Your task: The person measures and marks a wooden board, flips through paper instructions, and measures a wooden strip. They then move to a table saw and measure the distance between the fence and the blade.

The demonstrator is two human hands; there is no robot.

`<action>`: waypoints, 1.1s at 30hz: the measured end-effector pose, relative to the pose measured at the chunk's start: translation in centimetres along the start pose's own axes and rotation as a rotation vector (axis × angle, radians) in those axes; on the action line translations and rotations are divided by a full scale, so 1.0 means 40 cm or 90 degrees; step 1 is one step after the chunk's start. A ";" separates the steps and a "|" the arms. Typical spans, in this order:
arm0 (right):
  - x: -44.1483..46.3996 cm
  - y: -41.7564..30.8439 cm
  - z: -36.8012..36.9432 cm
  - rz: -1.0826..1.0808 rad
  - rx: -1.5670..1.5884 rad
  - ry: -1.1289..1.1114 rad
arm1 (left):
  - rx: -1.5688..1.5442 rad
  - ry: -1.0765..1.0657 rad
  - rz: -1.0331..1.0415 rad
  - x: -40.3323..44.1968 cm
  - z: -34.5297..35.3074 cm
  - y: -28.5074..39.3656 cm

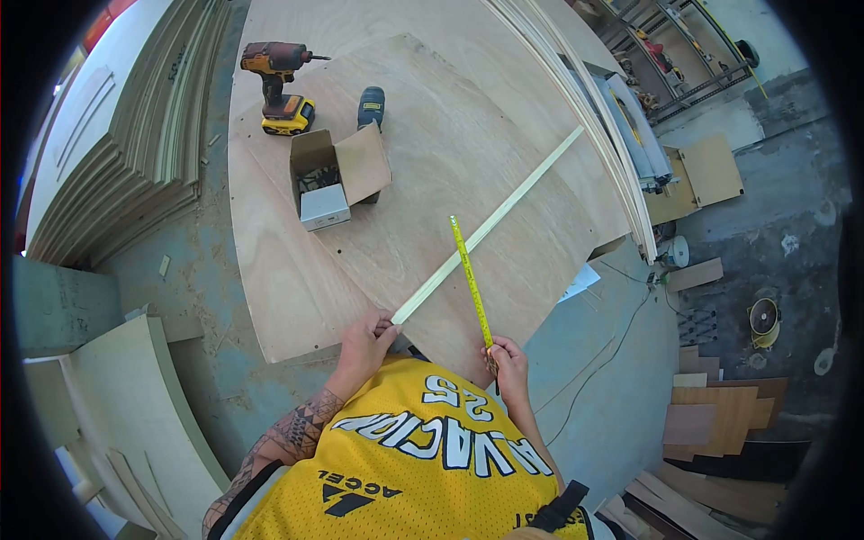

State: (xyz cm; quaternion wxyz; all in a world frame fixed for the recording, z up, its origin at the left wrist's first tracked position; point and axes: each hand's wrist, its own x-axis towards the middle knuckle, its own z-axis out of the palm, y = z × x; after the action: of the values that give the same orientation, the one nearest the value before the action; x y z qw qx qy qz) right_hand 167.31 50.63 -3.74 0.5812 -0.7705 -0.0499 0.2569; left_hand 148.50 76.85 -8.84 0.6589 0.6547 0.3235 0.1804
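Observation:
My left hand (367,340) pinches the near end of a long, thin wooden strip (526,187), which lies slantwise across a plywood sheet (432,135). In my right hand (508,362) is a tape measure (473,288); its yellow blade extends forward and crosses over the strip. Fingers mostly hide the tape's case. Both hands are at the near edge of the plywood, close to my body.
A yellow and black cordless impact driver (279,83) stands at the back left. Near it are an open cardboard box (315,171) of small dark pieces and another tool (371,108) partly behind its flap. Long strips (594,108) lie along the right edge. Stacked sheets (135,135) stand left.

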 end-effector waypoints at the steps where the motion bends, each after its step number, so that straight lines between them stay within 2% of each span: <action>1: 0.003 -0.001 -0.004 -0.006 -0.007 -0.002 | 0.002 0.003 0.010 -0.003 -0.001 0.011; 8: -0.020 -0.019 -0.009 -0.005 0.015 0.030 | -0.013 -0.008 0.006 -0.008 -0.003 0.001; 11: -0.014 -0.011 0.000 -0.012 0.109 0.100 | -0.001 0.005 0.002 0.009 0.001 0.002; 14: 0.001 -0.023 -0.013 -0.079 0.087 0.111 | -0.038 -0.001 -0.012 0.010 0.007 -0.011; 16: 0.015 -0.022 -0.022 -0.120 -0.102 0.131 | -0.044 -0.003 -0.027 0.009 0.004 -0.006; 20: 0.034 0.003 -0.022 -0.152 -0.240 0.190 | -0.053 0.005 -0.022 0.007 0.007 -0.010; 22: 0.033 0.015 -0.019 -0.365 -0.562 0.224 | -0.066 0.003 -0.032 0.009 0.008 -0.013; 25: 0.008 -0.031 0.018 -0.328 -0.662 0.142 | -0.059 0.007 -0.031 0.013 0.011 -0.026; 29: 0.047 -0.086 0.067 -0.320 -0.717 0.120 | -0.067 0.001 -0.043 0.011 0.006 -0.009; 31: 0.084 -0.115 0.082 -0.365 -0.912 0.118 | -0.088 -0.001 -0.043 0.010 0.004 -0.002; 33: 0.125 -0.147 0.119 -0.414 -0.894 0.141 | -0.100 0.002 -0.049 0.009 0.003 0.001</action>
State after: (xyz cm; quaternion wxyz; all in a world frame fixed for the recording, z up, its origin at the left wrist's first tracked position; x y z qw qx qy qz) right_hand 170.77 58.53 -0.94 0.0051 -0.9256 -0.3660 -0.0965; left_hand 148.85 76.97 -8.88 0.7142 0.5877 0.3344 0.1807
